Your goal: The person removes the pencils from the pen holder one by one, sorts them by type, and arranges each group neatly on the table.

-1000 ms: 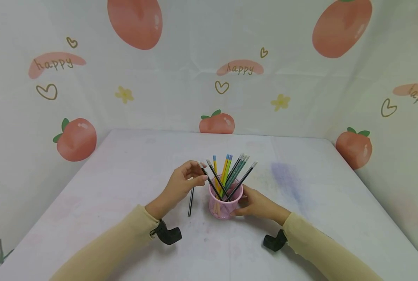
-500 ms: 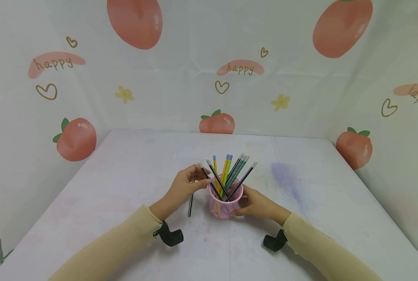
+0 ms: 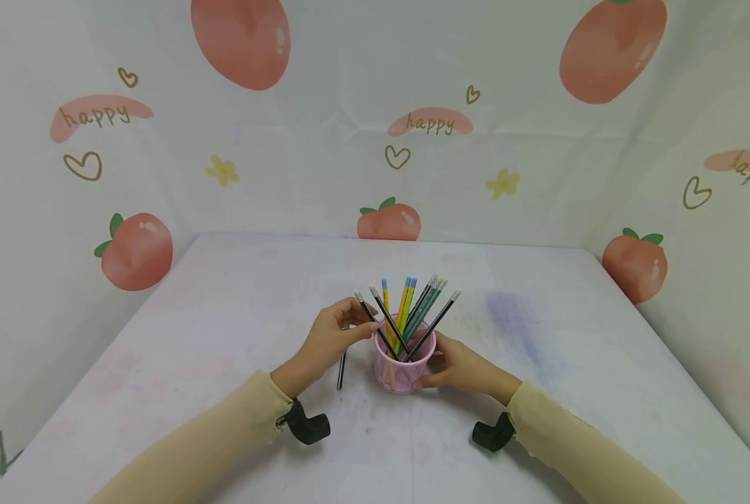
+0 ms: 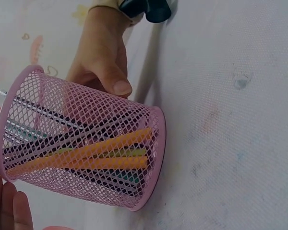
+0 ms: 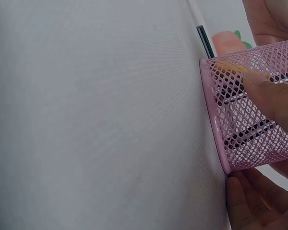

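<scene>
A pink mesh pencil cup [image 3: 398, 378] stands upright on the table, holding several black, yellow, green and teal pencils [image 3: 422, 309]. My right hand [image 3: 466, 367] grips its right side; in the right wrist view the thumb presses the mesh and the fingers lie along the opposite side. My left hand [image 3: 327, 339] is at the left rim, thumb tip beside a leaning black pencil [image 3: 369, 308]. In the left wrist view its fingertips [image 4: 12, 206] are straight, close to the rim and the pencil ends. Another black pencil [image 3: 341, 371] lies on the table under the left hand, partly hidden by it.
The white tabletop [image 3: 375, 448] carries a faint purple smudge [image 3: 513, 322] right of the cup. A cloth wall [image 3: 324, 175] printed with peaches rises behind the table. Black wrist mounts [image 3: 308, 425] hang beneath both cuffs.
My left hand has shifted slightly right and down, bringing its thumb to the cup's rim, then stayed nearly still. The right hand, the cup and the pencils have hardly moved.
</scene>
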{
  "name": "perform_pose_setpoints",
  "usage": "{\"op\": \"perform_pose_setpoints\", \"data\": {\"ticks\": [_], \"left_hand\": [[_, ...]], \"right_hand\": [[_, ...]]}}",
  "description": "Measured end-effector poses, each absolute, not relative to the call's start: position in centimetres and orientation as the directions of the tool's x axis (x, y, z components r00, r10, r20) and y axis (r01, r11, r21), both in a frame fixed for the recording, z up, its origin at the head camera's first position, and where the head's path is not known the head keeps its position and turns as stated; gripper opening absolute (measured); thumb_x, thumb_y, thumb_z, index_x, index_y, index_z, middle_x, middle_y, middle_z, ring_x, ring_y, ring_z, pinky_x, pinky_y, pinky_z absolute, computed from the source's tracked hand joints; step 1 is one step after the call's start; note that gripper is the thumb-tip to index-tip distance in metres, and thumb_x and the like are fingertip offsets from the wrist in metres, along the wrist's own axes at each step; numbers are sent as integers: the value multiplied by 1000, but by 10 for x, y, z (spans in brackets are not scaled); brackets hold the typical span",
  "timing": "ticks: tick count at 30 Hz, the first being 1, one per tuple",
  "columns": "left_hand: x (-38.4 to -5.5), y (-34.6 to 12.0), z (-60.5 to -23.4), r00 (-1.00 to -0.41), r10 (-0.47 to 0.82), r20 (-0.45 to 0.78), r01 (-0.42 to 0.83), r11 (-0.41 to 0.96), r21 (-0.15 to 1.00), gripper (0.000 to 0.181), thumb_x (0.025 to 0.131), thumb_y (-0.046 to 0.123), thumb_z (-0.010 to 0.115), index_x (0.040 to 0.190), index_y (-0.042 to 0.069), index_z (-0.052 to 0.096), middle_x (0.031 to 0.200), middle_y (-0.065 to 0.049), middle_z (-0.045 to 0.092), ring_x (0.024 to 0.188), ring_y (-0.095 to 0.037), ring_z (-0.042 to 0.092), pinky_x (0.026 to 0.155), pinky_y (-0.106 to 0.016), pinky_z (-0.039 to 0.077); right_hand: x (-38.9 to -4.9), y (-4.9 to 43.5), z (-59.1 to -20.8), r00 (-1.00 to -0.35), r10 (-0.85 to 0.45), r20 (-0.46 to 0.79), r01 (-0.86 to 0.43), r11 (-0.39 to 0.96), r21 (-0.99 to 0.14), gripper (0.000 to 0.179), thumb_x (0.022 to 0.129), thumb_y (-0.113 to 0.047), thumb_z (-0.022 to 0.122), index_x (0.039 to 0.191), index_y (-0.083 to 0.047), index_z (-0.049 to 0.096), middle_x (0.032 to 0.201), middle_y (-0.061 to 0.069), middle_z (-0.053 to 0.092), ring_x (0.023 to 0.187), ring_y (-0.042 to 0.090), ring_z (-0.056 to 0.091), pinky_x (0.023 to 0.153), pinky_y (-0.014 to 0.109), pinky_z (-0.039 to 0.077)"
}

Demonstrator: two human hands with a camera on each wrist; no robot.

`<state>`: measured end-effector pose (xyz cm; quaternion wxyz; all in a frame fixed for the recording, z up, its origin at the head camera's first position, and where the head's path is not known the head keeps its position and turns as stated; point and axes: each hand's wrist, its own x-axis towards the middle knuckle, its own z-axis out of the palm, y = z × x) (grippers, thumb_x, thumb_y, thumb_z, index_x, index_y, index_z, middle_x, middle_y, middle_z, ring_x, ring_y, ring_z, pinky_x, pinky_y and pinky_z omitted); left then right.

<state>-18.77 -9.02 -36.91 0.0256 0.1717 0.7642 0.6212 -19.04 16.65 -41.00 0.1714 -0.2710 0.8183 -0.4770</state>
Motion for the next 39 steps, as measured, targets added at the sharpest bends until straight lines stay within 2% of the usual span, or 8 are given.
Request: {"op": "perform_pose_setpoints", "data": {"ticks": [6, 11, 19, 26, 31, 35, 39], "left_hand": [[-189, -91, -367, -941, 284, 184, 236, 162, 958, 25, 89, 9, 69, 107, -4, 60, 99, -14, 66, 87, -13, 62, 79, -26, 57], [-192, -93, -362, -933, 285, 218, 253, 91, 963, 24, 89, 6, 68, 108, -7, 58, 99, -15, 63, 85, -11, 64, 81, -27, 58], [-197, -98, -348, -926, 274, 260, 266, -16, 964, 26, 90, 1, 65, 111, -9, 55, 98, -7, 60, 83, -8, 68, 83, -31, 58], [-205, -104, -336, -930, 235, 283, 269, -90, 959, 30, 89, -4, 64, 115, -10, 51, 94, -1, 61, 80, -8, 68, 79, -32, 59], [-211, -112, -324, -928, 196, 318, 290, -160, 944, 30, 89, -5, 63, 116, -6, 50, 92, 1, 62, 79, -11, 69, 79, -38, 60], [-215, -120, -310, -922, 148, 358, 325, -208, 922, 28, 90, -6, 62, 115, -2, 50, 90, 1, 62, 80, -11, 69, 79, -38, 59], [-218, -129, -297, -917, 86, 390, 361, -239, 901, 26, 91, -6, 60, 111, 8, 55, 89, 0, 62, 79, -11, 69, 78, -34, 60]], "right_hand": [[-190, 166, -410, -791, -611, -14, -289, 394, -873, 87, 77, -14, 82, 146, -2, 31, 138, 16, 52, 126, 35, 52, 101, 44, 48], [-190, 167, -410, -790, -613, -12, -294, 395, -870, 85, 78, -15, 82, 146, -2, 32, 138, 15, 53, 126, 34, 52, 102, 44, 48], [-190, 166, -408, -787, -618, -8, -298, 391, -871, 83, 77, -14, 82, 144, -2, 35, 137, 15, 53, 124, 33, 54, 102, 42, 48], [-190, 166, -407, -797, -603, -25, -287, 415, -863, 84, 76, -16, 83, 144, -2, 35, 137, 14, 54, 125, 33, 53, 103, 44, 47], [-190, 166, -408, -793, -608, -26, -288, 412, -864, 83, 77, -15, 82, 143, -1, 35, 137, 14, 54, 125, 33, 53, 102, 44, 47], [-190, 167, -408, -794, -607, -27, -285, 412, -865, 83, 77, -15, 82, 143, -1, 35, 137, 15, 53, 125, 34, 54, 102, 45, 47], [-191, 167, -409, -796, -605, -26, -291, 419, -860, 85, 77, -15, 82, 145, -1, 33, 137, 14, 53, 125, 33, 53, 102, 45, 47]]}}
